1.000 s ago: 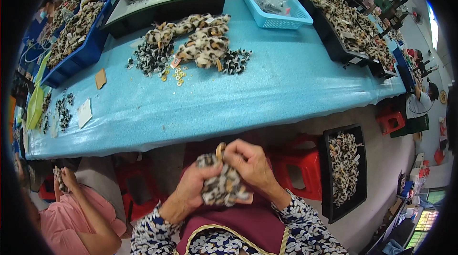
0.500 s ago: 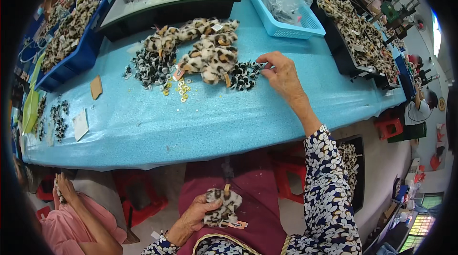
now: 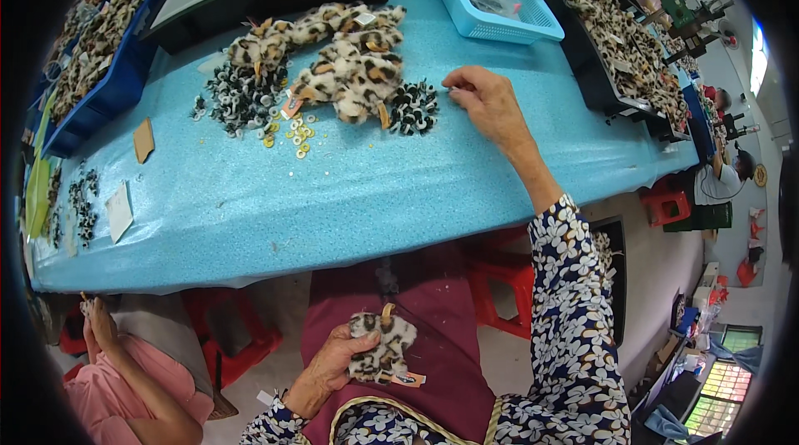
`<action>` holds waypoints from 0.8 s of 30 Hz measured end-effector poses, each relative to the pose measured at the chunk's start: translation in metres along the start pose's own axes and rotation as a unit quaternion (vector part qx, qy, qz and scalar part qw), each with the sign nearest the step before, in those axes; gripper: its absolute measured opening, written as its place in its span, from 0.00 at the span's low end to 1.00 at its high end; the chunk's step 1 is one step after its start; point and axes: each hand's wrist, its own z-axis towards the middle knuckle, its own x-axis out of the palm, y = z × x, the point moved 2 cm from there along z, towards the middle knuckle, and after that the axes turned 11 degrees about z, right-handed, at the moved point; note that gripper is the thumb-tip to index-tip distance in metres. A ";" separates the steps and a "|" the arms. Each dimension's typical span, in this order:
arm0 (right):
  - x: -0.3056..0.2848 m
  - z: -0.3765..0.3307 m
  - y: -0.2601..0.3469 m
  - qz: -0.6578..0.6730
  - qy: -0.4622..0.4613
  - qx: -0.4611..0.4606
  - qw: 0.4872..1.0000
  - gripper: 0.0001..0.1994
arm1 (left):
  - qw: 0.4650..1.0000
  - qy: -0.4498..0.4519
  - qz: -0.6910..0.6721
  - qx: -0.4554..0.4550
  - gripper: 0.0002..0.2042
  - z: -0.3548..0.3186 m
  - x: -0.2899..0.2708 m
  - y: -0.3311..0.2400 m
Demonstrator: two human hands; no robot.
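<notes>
My left hand [image 3: 337, 359] is closed round a spotted plush piece [image 3: 384, 349] above my lap. That piece has a tan tab at its top and an orange-and-white tag at its bottom. Out over the blue table, my right hand [image 3: 487, 102] has thumb and forefinger pressed together; whatever they pinch is too small to make out. Just left of those fingertips lies a small heap of black and white plastic parts [image 3: 414, 108]. Beside it, several spotted plush pieces [image 3: 358, 79] are piled. Left of them spreads a larger heap of similar small parts [image 3: 241, 96].
Yellow and white washers [image 3: 301, 135] lie scattered before the plush pile. At the back stand a black trough [image 3: 275, 8] and a light-blue basket [image 3: 508, 29]. Plush-filled bins [image 3: 612, 37] flank the table. A co-worker in pink [image 3: 137, 378] sits at my left, near a red stool [image 3: 229, 337].
My right hand has drawn slightly away from the small heap, and its thumb and forefinger have come together. The whole view has shifted a little. My left hand keeps its hold on the plush piece.
</notes>
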 end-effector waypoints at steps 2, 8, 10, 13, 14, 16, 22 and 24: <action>-0.005 -0.006 0.003 0.254 -0.058 0.150 0.954 0.07 | 1.000 -0.008 0.002 -0.001 0.14 -0.005 -0.006 0.010; -0.208 -0.078 -0.033 0.271 -0.380 -0.043 0.884 0.14 | 0.999 0.025 0.017 0.018 0.11 0.008 -0.002 0.004; -0.319 -0.134 -0.021 0.141 -0.464 -0.054 0.873 0.16 | 0.999 0.035 0.032 0.023 0.11 0.005 0.005 0.000; -0.475 -0.241 0.030 -0.258 -0.500 0.044 0.826 0.18 | 0.997 0.064 0.029 0.015 0.11 0.004 0.012 0.005; -0.505 -0.270 0.048 -0.402 -0.468 0.092 0.782 0.18 | 0.997 0.073 0.032 0.005 0.11 0.005 0.014 0.005; -0.522 -0.296 0.076 -0.590 -0.363 0.119 0.711 0.20 | 0.998 0.063 0.021 0.018 0.11 0.005 0.019 0.005; -0.204 -0.211 0.026 0.358 -0.343 0.092 0.864 0.18 | 0.991 -0.022 0.040 0.124 0.12 0.003 0.017 -0.014; -0.096 -0.202 0.051 0.520 -0.278 0.132 0.797 0.18 | 0.988 -0.025 0.012 0.152 0.13 -0.009 0.022 -0.024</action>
